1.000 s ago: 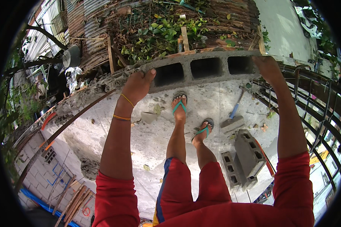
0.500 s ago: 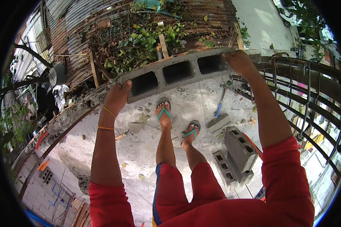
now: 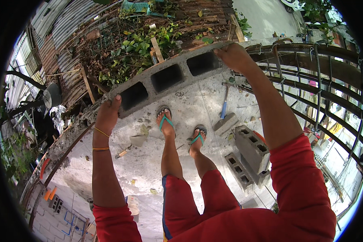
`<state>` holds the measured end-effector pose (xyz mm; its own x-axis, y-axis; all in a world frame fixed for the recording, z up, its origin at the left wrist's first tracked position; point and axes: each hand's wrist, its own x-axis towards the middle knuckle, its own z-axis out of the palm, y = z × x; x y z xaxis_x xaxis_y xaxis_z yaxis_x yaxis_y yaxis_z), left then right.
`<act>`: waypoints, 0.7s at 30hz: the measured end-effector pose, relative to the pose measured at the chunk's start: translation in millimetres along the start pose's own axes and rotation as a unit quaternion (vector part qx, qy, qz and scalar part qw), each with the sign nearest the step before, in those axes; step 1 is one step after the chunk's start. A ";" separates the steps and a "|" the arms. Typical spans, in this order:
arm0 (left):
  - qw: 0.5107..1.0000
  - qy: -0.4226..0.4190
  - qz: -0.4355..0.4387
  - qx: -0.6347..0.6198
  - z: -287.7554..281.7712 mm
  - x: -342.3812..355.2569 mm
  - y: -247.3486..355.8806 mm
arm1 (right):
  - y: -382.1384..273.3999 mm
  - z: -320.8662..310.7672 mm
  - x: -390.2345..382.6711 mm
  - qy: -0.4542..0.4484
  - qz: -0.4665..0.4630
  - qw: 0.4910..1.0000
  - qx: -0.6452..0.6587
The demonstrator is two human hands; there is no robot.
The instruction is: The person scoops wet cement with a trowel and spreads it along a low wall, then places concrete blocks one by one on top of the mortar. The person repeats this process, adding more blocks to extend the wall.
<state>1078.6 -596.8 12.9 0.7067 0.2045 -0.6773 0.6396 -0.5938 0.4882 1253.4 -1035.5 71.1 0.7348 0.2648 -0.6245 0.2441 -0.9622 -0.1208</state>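
Note:
Between my two hands is a grey hollow concrete block, its three dark openings facing me. My left hand grips its left end, the thumb on the near face. My right hand is closed round the far right end, which sits higher in the picture. The block is beside or over the rough edge of the slab, with the leafy growth beyond; whether it rests on anything I cannot tell. Below it, my feet in green-strapped flip-flops stand on the concrete floor.
A trowel lies left of my feet; a blue-handled hammer lies to the right. More hollow blocks and a broken piece are right of my legs. Tied rebar runs along the right. Vines cover rusty corrugated sheets beyond the edge.
The view has shifted, so the block and both hands appear further left in the picture. Both hands keep their hold on the block's ends.

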 end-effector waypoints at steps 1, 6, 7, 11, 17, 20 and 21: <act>1.000 0.002 0.014 0.012 -0.1 1.7 -1.5 | 2.0 1.9 2.6 0.005 -0.007 1.000 -0.007; 1.000 0.003 0.005 0.009 0.7 9.3 -10.0 | 22.0 22.4 20.4 0.080 -0.056 0.993 -0.064; 0.999 0.007 0.001 0.034 0.9 9.4 -11.0 | 26.0 30.3 23.7 0.077 -0.031 0.996 -0.013; 0.998 -0.002 0.024 0.050 -0.7 6.6 -5.8 | 45.5 40.2 27.0 0.123 -0.180 0.945 -0.243; 0.956 -0.072 0.117 0.258 -8.7 0.6 -2.3 | 30.2 28.4 -47.3 0.296 -0.122 0.946 0.046; 0.960 -0.028 0.190 0.201 -6.0 -6.5 -10.2 | 10.5 47.8 -106.9 0.191 0.026 0.940 0.281; 0.980 -0.014 0.139 0.145 -3.5 -8.0 -11.5 | 5.4 63.3 -124.6 0.188 0.024 0.924 0.332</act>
<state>1066.7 -588.8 14.7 0.8303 -0.0147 -0.5571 0.3088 -0.8200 0.4819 1123.0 -1077.7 99.4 0.9329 0.1039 -0.3448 -0.1454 -0.7674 -0.6244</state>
